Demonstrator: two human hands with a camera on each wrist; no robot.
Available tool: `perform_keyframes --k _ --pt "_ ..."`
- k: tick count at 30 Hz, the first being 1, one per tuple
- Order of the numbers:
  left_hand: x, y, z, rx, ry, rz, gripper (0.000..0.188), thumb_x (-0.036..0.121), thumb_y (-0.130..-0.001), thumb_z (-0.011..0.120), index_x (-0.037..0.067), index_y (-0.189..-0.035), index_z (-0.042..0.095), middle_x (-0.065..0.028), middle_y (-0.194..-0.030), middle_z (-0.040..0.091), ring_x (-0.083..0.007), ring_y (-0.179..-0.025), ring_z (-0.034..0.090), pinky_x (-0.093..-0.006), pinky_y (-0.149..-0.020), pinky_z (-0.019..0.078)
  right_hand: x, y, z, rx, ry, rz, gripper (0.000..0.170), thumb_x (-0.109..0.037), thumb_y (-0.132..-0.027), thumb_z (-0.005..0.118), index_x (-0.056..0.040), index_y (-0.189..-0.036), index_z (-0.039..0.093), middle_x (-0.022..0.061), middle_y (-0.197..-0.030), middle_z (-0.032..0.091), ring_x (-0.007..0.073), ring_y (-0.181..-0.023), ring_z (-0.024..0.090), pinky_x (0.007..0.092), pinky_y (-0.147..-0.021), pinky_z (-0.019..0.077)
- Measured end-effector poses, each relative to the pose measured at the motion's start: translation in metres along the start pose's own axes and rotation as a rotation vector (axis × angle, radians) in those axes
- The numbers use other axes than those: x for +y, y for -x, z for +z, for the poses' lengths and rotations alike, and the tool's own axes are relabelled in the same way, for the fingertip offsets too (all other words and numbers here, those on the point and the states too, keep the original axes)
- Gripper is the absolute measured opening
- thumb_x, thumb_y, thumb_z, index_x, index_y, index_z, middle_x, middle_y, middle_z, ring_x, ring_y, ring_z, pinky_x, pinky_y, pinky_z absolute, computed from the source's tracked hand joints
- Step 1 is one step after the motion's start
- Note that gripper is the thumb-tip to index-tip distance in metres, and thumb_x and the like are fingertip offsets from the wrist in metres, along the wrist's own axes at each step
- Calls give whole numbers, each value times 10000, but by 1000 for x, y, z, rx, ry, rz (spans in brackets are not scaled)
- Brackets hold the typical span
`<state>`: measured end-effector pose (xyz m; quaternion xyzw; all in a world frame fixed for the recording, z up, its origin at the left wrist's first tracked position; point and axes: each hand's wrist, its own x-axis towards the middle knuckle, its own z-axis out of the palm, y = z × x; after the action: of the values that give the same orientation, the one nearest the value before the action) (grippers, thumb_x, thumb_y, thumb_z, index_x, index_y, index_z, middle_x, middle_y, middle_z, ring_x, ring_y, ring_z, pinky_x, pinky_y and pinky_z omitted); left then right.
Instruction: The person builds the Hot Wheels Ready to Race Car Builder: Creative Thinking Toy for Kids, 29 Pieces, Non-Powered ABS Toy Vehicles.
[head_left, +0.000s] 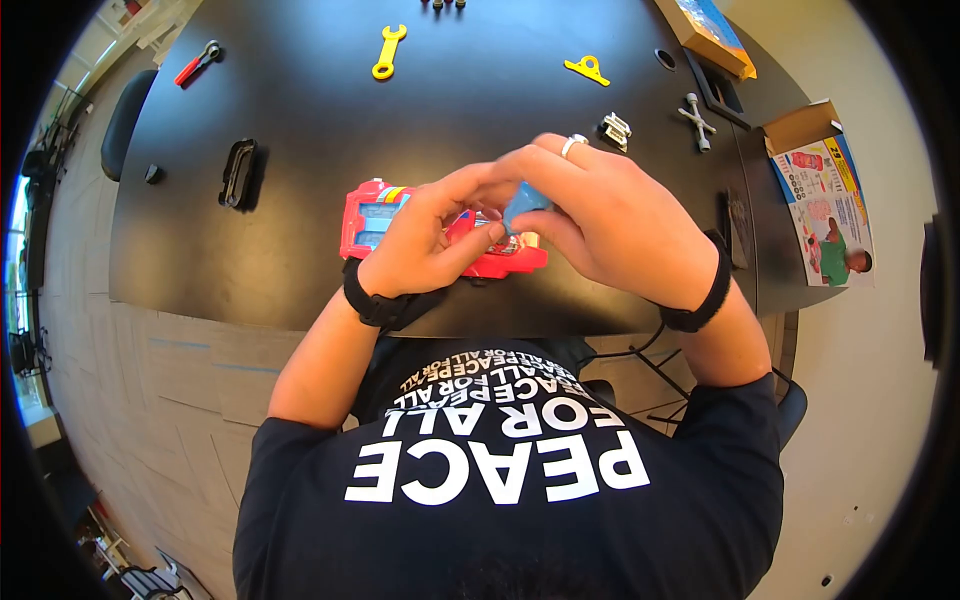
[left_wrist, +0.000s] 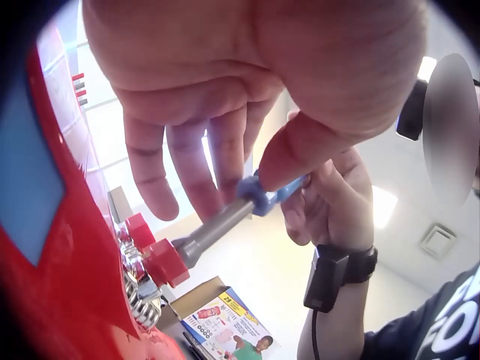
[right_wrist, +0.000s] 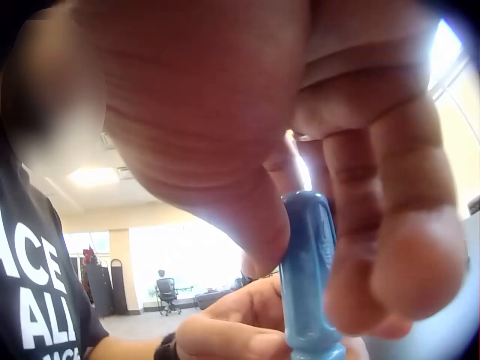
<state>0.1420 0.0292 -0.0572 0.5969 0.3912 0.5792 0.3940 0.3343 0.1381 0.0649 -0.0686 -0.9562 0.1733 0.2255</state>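
Note:
A toy screwdriver with a blue handle (head_left: pixel 524 205) stands over a red toy car (head_left: pixel 352 222) on the dark table. My right hand (head_left: pixel 625 212) grips the handle from above between thumb and fingers. Lower down, my left hand (head_left: pixel 425 240) pinches the screwdriver near its blue collar (left_wrist: pixel 256 196), with the thumb (left_wrist: pixel 289 154) on it. In the left wrist view the grey shaft (left_wrist: pixel 217 231) runs down to a red knob-like part (left_wrist: pixel 166 262) on the car. Silvery springs (left_wrist: pixel 144 309) sit beside that part. Both hands cover much of the car's middle in the head view.
Beyond the hands lie a yellow wrench (head_left: pixel 388 52), a red-handled tool (head_left: pixel 198 62), a yellow part (head_left: pixel 588 70) and a silvery part (head_left: pixel 616 131). A black tray-like piece (head_left: pixel 238 173) is at left. At right are a grey cross wrench (head_left: pixel 697 123) and an open box (head_left: pixel 825 195).

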Motion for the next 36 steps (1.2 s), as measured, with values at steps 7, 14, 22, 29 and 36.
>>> perform_keyframes --k 7,14,22,29,36 --pt "-3 -2 0 1 103 25 652 -65 -1008 729 -8 -1620 510 -119 -1315 768 -164 -1109 725 -336 -1013 582 -16 -5 -12 -383 298 404 383 -285 -943 863 -55 -1177 665 153 -998 742 365 -895 759 466 -745 598" --pt "3 -1 7 -31 149 79 634 -65 -1001 719 -8 -1603 531 -119 -1364 753 -162 -1103 741 -315 -964 607 5 4 11 -30 234 164 404 -370 -1038 763 -20 -882 635 161 -731 694 373 -685 710 470 -624 571" --pt "-14 5 5 109 113 23 599 -35 -990 801 -14 -1543 572 -89 -1316 742 -137 -1082 714 -298 -931 608 -10 -3 -2 -84 -69 125 251 -171 -982 808 -17 -1070 631 174 -1073 669 387 -923 701 480 -788 589" --pt "-9 1 5 22 221 50 527 -55 -988 802 -28 -1480 616 -96 -1249 771 -146 -1077 734 -314 -933 622 -7 3 3 -137 126 140 370 -322 -959 855 -36 -1028 630 142 -835 698 356 -811 729 447 -705 580" --pt "-6 3 4 -27 28 -40 306 -38 -991 798 -37 -1288 727 -106 -1151 795 -150 -1004 764 -308 -918 619 -10 2 7 -235 356 294 444 -432 -969 844 -46 -997 625 132 -696 698 357 -688 738 443 -620 564"
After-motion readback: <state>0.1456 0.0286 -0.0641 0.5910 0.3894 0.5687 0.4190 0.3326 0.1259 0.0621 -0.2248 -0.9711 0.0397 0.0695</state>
